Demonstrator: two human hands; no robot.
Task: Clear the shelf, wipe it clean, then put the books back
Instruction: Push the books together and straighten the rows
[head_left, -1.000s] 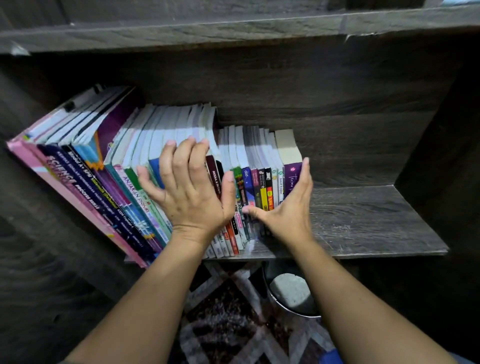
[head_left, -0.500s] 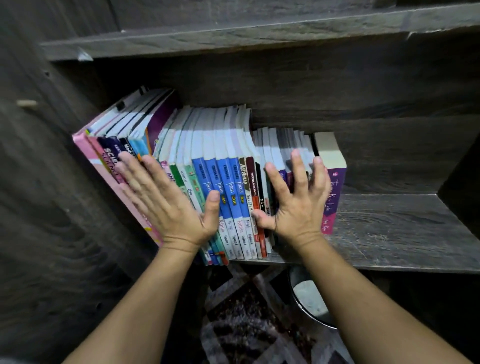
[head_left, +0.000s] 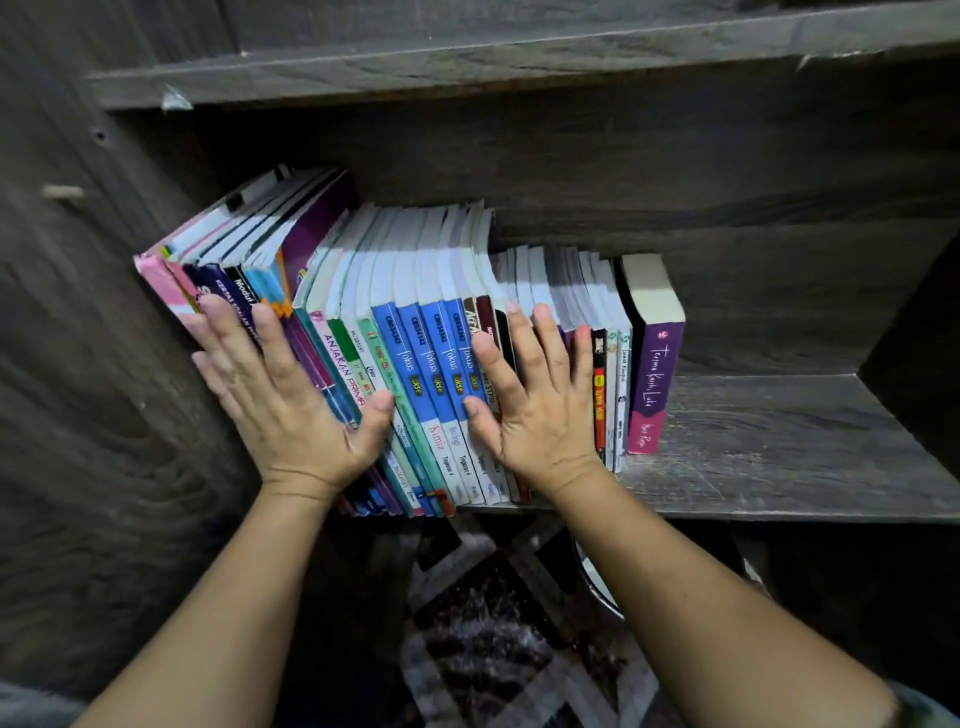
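Note:
A row of books (head_left: 415, 358) stands spines-out on the grey wooden shelf (head_left: 779, 447), packed against its left wall and leaning left. My left hand (head_left: 291, 400) lies flat with straight fingers on the spines of the tall leftmost books. My right hand (head_left: 535, 400) presses flat on the spines of the shorter books right of the blue ones. A purple book (head_left: 652, 374) ends the row at the right, standing apart from my right hand.
The shelf's right half is bare wood up to the dark side wall (head_left: 914, 332). Another board (head_left: 519, 52) runs overhead. Below the shelf edge lie a patterned rug (head_left: 493, 639) and the rim of a round metal container (head_left: 597, 582).
Both hands shifted along the spines: the left slid onto the leftmost books, the right moved from the row's right end toward its middle. The purple book now shows fully.

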